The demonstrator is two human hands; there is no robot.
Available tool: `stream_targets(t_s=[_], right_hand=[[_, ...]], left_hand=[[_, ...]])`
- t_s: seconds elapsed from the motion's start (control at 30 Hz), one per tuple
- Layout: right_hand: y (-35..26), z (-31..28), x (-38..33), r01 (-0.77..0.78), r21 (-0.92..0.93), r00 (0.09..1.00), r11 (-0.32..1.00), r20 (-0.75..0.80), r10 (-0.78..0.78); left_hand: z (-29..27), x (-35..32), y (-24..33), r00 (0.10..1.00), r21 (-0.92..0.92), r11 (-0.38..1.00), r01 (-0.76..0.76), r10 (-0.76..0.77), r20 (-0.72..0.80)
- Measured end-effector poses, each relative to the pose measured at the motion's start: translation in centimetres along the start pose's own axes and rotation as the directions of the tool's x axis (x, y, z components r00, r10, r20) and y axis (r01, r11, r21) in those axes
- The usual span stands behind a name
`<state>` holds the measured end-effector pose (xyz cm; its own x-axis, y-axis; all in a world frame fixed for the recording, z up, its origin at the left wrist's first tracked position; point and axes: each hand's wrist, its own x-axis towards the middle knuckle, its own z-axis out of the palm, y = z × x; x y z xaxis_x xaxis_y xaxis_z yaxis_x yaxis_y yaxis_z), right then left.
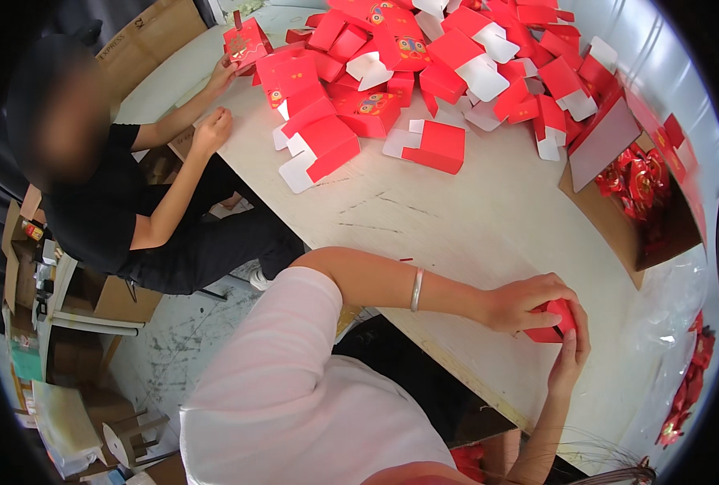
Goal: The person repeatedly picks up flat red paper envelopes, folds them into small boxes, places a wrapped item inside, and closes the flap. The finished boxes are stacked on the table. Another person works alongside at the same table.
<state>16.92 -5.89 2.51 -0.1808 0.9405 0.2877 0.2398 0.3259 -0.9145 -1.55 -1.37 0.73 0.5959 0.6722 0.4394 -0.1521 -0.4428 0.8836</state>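
Note:
Over the right part of the table, both my hands hold one small red paper box (552,322). My left hand (523,301), with a silver bangle on its wrist, wraps it from the left and far side. From the near right side, the fingers of my right hand (573,349) press against it. Much of the box is hidden behind my fingers. Beyond my hands lies a red box with white flaps (440,147), and to its left another open red box (327,147).
Red boxes (400,48) are heaped at the far side. At the right stands a cardboard carton (610,214) holding shiny red packets (641,182). On the left, a seated co-worker in black holds a red box (246,44). Clear plastic (674,323) hangs beside the table's right edge.

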Motion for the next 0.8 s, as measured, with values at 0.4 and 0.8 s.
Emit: stream_targets(t_s=[0.4,0.8], right_hand=[[-1.3,-1.2,0.3,0.132,-0.357,0.978,0.925,0.2,-0.063],[-0.3,-1.8,0.3,0.206,-0.281,0.953,0.937,0.275,-0.127]], left_hand=[[-0.5,-0.1,-1.8,0.92,0.296,0.881,-0.369,0.392,-0.021],[-1.9,0.2,-3.2,0.87,0.298,0.82,-0.489,0.484,0.097]])
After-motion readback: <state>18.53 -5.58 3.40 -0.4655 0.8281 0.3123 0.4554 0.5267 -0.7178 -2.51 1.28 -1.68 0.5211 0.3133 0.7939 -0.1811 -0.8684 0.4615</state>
